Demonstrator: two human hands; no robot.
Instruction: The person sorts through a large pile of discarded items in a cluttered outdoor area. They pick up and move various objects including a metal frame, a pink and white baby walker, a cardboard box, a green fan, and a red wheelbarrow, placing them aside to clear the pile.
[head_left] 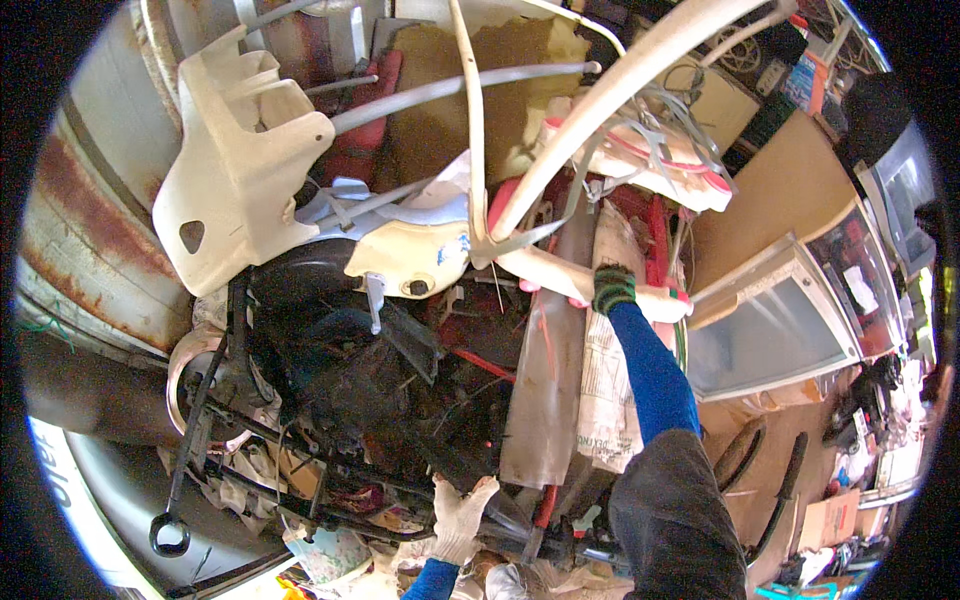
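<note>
My left hand (458, 517), in a cream work glove, is at the lower middle with its fingers spread and nothing in them. It hovers near a dark metal frame. My right arm, in a blue sleeve, reaches up to a pale plastic bar (550, 272) at centre right. At that bar is my right hand (614, 287), with a green and black striped cuff; its fingers are hidden. The bar meets several long curved pale bars (590, 115) that rise above it. Left of them are a cream molded plastic panel (235, 170) and a yellowed rounded cover (408, 258).
Dark machine parts (350, 350) fill the middle. A cloudy plastic tube (545, 400) and a long printed white package (605, 400) stand beside them. To the right are a white-framed panel (775, 335) and brown boards (790, 190). Rusty corrugated metal (90, 220) borders the left.
</note>
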